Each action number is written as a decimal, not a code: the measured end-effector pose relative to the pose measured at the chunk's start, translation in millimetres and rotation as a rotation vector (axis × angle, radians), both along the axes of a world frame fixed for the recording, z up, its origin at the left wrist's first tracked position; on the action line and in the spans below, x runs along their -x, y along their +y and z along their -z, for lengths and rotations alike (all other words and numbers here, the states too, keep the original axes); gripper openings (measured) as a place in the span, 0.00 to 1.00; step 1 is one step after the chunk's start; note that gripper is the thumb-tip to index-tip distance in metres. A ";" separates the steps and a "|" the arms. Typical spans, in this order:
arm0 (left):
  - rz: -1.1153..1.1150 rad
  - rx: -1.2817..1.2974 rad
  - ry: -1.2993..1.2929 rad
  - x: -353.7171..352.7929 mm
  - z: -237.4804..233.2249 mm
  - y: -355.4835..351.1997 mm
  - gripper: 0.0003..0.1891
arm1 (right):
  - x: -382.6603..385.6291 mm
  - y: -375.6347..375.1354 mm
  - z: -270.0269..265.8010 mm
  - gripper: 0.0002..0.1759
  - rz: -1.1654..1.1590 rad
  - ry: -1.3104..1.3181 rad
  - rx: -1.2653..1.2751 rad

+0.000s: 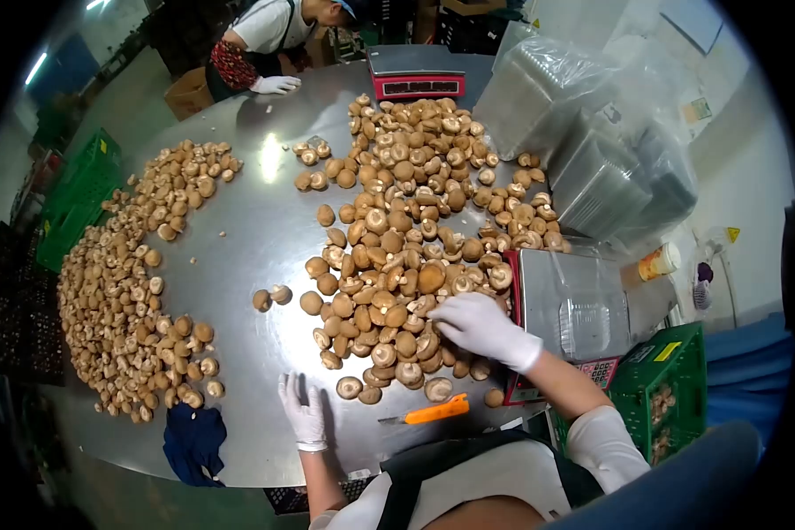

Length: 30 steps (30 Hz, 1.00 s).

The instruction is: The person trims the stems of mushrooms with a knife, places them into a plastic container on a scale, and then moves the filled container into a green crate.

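Both of my hands wear white gloves. My right hand [481, 329] reaches onto the near right side of a large heap of brown mushrooms [396, 256]; its fingertips are among the mushrooms, and whether they grip one is hidden. My left hand [304, 412] rests on the metal table [265, 389] left of the heap, fingers apart, holding nothing. Between my hands, below the heap, lies an orange-handled knife [437, 412]. A red scale [539, 309] stands right of my right hand, with a clear plastic tray [586, 325] on its plate.
Another mushroom pile [115, 309] covers the left side, near a dark blue cloth [194, 442]. A co-worker [269, 35] leans at the far edge beside a second scale [418, 72]. Bagged plastic trays [592, 168], a bottle [658, 262] and a green crate [662, 389] are right.
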<state>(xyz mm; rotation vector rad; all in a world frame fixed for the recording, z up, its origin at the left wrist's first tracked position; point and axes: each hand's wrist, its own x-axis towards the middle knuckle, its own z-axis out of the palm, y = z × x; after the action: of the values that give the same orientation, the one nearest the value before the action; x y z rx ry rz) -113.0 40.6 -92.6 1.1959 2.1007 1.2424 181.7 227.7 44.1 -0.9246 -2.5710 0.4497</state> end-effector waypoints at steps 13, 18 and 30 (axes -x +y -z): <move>0.146 -0.047 -0.782 -112.4 -90.3 -38.4 0.21 | -11.7 -37.4 -11.6 0.15 0.148 0.432 0.324; 0.391 0.269 -1.090 -184.2 -96.5 -31.2 0.27 | -51.5 -138.8 18.6 0.14 0.020 0.415 0.765; 0.329 0.005 -1.402 -207.3 -76.2 -67.0 0.32 | -84.0 -171.6 39.1 0.06 0.203 0.736 1.310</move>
<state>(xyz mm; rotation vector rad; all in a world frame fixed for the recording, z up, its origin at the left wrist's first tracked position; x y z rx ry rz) 94.4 -26.4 -16.4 0.3325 0.8187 1.2831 265.8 56.1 5.1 -1.0269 -1.2895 2.0337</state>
